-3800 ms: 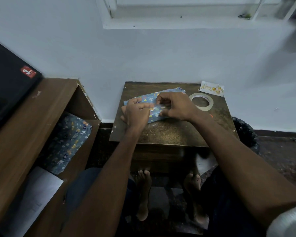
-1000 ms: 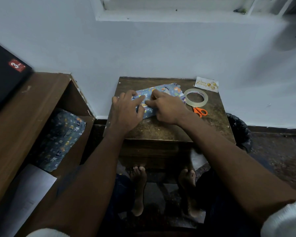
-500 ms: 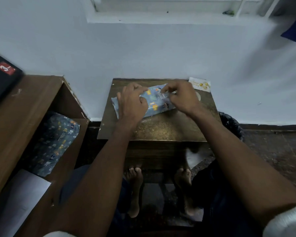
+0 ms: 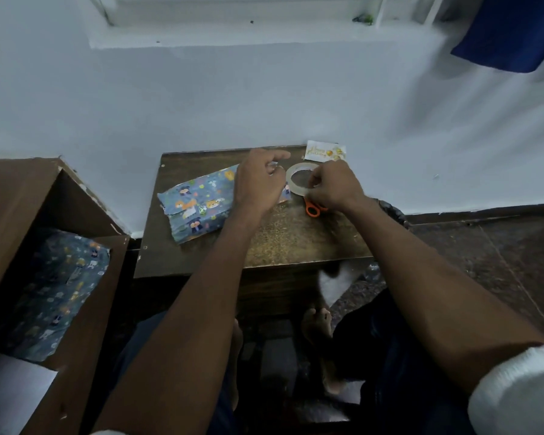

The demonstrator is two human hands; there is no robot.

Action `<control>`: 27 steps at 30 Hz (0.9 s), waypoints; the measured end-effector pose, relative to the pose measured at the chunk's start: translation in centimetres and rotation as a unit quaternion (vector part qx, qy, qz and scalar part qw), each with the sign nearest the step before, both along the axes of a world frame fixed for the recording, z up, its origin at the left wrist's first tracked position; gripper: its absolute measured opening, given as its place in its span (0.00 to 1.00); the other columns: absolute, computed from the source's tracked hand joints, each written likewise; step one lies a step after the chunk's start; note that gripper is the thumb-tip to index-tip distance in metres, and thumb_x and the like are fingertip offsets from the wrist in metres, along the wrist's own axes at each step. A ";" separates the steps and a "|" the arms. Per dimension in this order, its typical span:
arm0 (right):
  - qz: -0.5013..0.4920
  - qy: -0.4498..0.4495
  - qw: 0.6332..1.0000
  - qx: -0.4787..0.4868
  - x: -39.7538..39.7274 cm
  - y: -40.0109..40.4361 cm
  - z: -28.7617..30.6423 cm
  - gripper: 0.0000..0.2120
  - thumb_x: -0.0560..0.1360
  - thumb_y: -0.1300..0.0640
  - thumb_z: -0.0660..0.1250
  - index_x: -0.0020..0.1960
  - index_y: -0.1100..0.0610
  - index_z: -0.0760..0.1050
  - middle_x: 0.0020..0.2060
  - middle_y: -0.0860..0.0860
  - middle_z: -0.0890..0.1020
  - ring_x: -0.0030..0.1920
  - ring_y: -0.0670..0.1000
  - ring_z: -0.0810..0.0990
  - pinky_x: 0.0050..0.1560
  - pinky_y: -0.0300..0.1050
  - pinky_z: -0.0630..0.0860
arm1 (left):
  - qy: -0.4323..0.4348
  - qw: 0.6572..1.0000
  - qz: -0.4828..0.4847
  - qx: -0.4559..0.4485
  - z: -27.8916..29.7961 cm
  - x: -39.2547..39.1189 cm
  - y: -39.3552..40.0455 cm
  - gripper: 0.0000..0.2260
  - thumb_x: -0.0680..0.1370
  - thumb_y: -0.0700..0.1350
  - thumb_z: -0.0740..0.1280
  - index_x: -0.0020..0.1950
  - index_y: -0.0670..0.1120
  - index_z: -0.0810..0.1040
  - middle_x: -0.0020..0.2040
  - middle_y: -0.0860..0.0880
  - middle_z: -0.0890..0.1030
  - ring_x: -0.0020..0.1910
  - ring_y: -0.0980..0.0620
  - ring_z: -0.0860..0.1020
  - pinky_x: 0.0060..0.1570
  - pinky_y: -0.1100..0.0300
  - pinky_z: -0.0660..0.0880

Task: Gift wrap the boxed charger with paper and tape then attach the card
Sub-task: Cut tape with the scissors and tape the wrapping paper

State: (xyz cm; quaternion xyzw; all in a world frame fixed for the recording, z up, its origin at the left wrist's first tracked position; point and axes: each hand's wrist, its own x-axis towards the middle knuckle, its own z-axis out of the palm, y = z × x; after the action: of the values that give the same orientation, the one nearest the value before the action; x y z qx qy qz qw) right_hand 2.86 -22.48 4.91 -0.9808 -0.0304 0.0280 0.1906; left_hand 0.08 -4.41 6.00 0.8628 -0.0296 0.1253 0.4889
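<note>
Right hand (image 4: 333, 186) gripping clear round tape roll (image 4: 296, 180); left hand (image 4: 258, 183) pinching tape end just beside it. Blue cartoon-print wrapped box (image 4: 198, 205) under left wrist; small white card (image 4: 325, 151) beyond right hand.

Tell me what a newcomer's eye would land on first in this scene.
First, the box wrapped in blue cartoon-print paper, lying at the left of the small dark wooden table. Next, both hands at the clear ring-shaped tape roll near the table's far right: the right hand grips it, the left hand hovers beside. A small white greeting card lies at the far edge, orange-handled scissors under the right hand.
</note>
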 end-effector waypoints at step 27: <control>0.127 0.134 0.835 0.519 -4.5 5.8 3.0 0.15 0.88 0.58 0.55 0.52 0.53 0.80 0.51 0.55 0.82 0.55 0.56 0.80 0.64 0.66 0.76 | 0.135 0.952 -0.083 -0.264 2.6 -6.1 7.8 0.08 0.82 0.42 0.72 0.60 0.44 0.87 0.38 0.50 0.85 0.33 0.55 0.74 0.36 0.64 0.74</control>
State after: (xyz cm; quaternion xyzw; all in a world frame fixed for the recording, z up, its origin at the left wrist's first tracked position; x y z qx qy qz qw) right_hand -1.60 -16.68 7.92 -0.7122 -0.1384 0.1636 0.6685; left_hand -5.98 3.38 8.58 0.7065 -0.0014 -0.0298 0.7070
